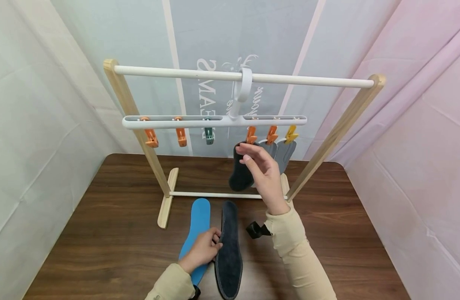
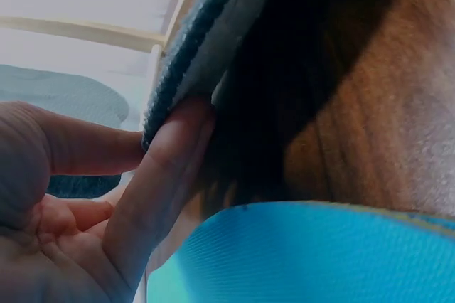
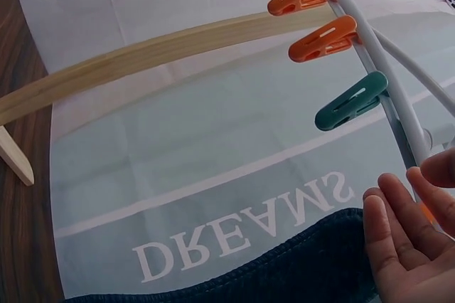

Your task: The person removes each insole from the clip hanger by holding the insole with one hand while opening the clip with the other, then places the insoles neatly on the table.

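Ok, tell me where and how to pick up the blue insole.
I'd pinch the blue insole by its far rounded end, from its left: that end is uncovered, while the left hand crosses its middle and the dark insole is to its right.

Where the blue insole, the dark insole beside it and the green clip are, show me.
Blue insole [image 1: 199, 221]: head view, its far half.
Dark insole [image 1: 229, 249]: head view, middle of its length.
Green clip [image 3: 350, 103]: right wrist view, middle of its body.

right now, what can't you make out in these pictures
Head: part of the hanging dark insole, behind the right hand.
Right wrist: much of the hanging dark insole, past the bottom edge.
Head: part of the blue insole, behind the left hand.
Left wrist: much of the pinched dark insole, past the top edge.
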`<state>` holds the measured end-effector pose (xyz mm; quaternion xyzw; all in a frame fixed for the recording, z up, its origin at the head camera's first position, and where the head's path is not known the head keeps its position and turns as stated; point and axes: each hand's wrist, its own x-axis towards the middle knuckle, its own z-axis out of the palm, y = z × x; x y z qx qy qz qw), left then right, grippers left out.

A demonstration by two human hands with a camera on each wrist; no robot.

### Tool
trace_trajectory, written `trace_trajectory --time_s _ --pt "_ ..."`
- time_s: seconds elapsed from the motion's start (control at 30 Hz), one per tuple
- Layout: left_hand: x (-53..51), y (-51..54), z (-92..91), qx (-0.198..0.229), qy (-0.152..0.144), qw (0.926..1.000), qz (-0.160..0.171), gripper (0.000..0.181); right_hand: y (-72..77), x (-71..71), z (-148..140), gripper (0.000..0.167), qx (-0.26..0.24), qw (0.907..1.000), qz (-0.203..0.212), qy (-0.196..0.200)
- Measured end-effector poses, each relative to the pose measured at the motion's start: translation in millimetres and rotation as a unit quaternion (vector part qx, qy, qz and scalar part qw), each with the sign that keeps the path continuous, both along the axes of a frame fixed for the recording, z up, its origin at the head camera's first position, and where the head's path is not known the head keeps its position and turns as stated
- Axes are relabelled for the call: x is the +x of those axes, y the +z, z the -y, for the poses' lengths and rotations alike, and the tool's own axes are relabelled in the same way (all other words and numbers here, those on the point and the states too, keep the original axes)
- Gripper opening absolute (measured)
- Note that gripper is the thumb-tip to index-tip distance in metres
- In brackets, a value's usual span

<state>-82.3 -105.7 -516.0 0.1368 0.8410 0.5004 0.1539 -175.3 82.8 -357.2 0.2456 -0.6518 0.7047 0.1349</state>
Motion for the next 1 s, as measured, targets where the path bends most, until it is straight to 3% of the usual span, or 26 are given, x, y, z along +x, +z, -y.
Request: trace_trajectory --time_s 0.67,1.0 --pt "1.7 -3.6 -8.9 -0.061 0.025 0.9960 -0.061 0.029 -3.4 -1.6 -5.0 0.029 -0.025 0.9990 0.011 -0.034" --pt "1.6 -6.9 -17.4 -0.132 0.032 0.9887 -0.064 0.049 -5.9 -2.2 -9.9 0.028 -0.069 0.9953 0.004 -0.068"
